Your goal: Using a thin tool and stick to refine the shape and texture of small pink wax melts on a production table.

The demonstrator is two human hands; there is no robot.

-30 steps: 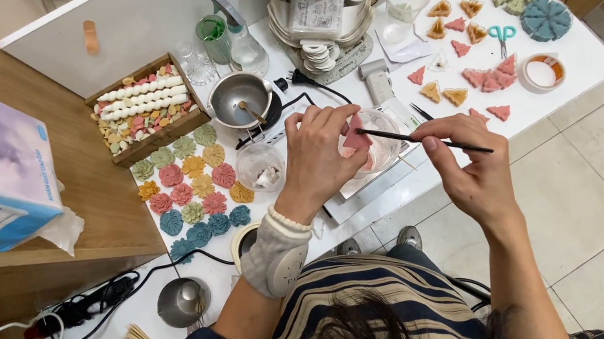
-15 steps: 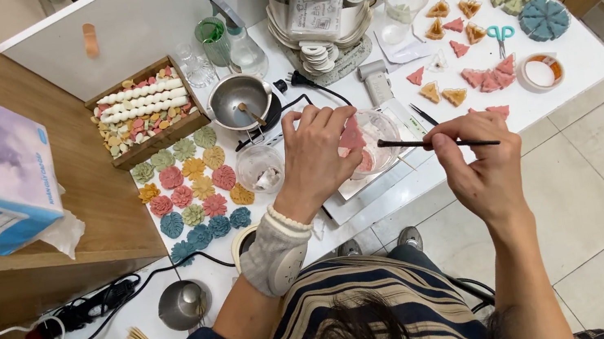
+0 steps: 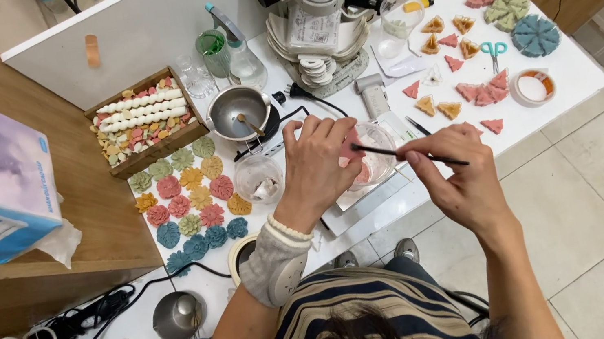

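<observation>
Two hands meet over the white table (image 3: 551,80). My left hand (image 3: 321,162) has its fingers curled tight around a small pink piece (image 3: 349,148), pinched at the fingertips just above a clear cup (image 3: 374,157). My right hand (image 3: 459,176) has thumb and forefinger clamped on a thin dark stick (image 3: 409,155), whose tip reaches the pink piece between the left fingertips. Beyond the left knuckles sits a small metal pot (image 3: 238,111); left of that wrist lie rows of coloured flower shapes (image 3: 188,202). Past the right fingertips, triangular pieces (image 3: 470,92) are spread out.
</observation>
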